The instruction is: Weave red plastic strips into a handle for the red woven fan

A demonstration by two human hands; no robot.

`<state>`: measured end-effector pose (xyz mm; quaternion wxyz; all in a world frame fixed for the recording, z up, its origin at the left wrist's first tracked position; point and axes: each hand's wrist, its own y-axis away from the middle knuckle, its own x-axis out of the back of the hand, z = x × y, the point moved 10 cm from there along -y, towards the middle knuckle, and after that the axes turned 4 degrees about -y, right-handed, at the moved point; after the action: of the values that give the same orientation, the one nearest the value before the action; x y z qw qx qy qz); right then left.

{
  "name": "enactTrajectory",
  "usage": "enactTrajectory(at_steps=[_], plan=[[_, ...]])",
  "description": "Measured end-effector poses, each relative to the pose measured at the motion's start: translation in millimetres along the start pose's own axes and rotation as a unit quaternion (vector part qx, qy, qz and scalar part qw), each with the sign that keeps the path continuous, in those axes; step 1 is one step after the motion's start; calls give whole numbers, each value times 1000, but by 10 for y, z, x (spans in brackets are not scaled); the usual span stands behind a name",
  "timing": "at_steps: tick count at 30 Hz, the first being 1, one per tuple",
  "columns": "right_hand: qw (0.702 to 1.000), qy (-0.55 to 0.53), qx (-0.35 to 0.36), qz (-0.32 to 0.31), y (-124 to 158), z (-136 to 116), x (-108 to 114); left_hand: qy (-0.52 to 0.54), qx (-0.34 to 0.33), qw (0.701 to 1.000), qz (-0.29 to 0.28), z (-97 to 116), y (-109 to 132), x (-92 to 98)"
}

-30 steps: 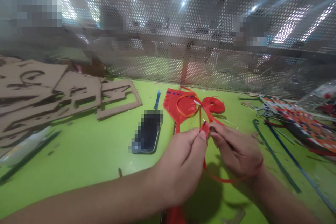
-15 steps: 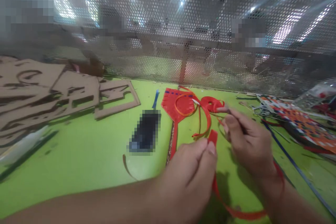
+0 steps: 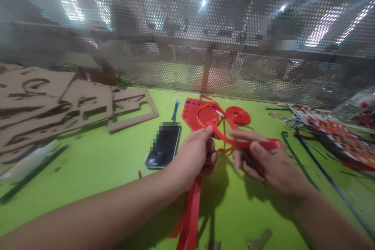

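My left hand (image 3: 195, 155) pinches a thin red plastic strip (image 3: 246, 143) between thumb and fingers, just above the green table (image 3: 96, 164). My right hand (image 3: 263, 160) grips the same strip further along; its free end sticks out to the right past my fingers. Behind both hands lies a flat red woven piece (image 3: 202, 115) with a coiled roll of red strip (image 3: 238, 116) beside it. More red strips (image 3: 190, 218) hang down from under my left hand toward the near edge.
A dark phone (image 3: 164, 145) lies left of my left hand. Cut cardboard sheets (image 3: 58, 103) are stacked at far left. A multicoloured woven mat (image 3: 334, 133) and loose dark strips (image 3: 301, 164) lie at right. A perforated metal screen (image 3: 187, 47) closes the table's far edge.
Both hands have moved away from me and apart. The right hand, open near the coil half a second ago, now grips the strip, which is drawn out flat between the two hands.
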<state>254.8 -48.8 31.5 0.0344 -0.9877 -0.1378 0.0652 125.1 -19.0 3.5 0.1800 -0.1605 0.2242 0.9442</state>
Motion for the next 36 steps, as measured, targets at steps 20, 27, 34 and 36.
enactTrajectory(at_steps=[20,27,34,36], plan=[[776,578,-95,235,-77,-85,1140,16,-75,996,-33,149,-119,50],[941,-15,-261,-215,279,599,-758,154,-196,969,-2,478,-28,113],[971,-24,-223,-83,172,536,-456,33,-194,980,14,497,-93,170],[988,-47,-147,9,25,323,-61,-131,-208,969,16,479,-120,169]])
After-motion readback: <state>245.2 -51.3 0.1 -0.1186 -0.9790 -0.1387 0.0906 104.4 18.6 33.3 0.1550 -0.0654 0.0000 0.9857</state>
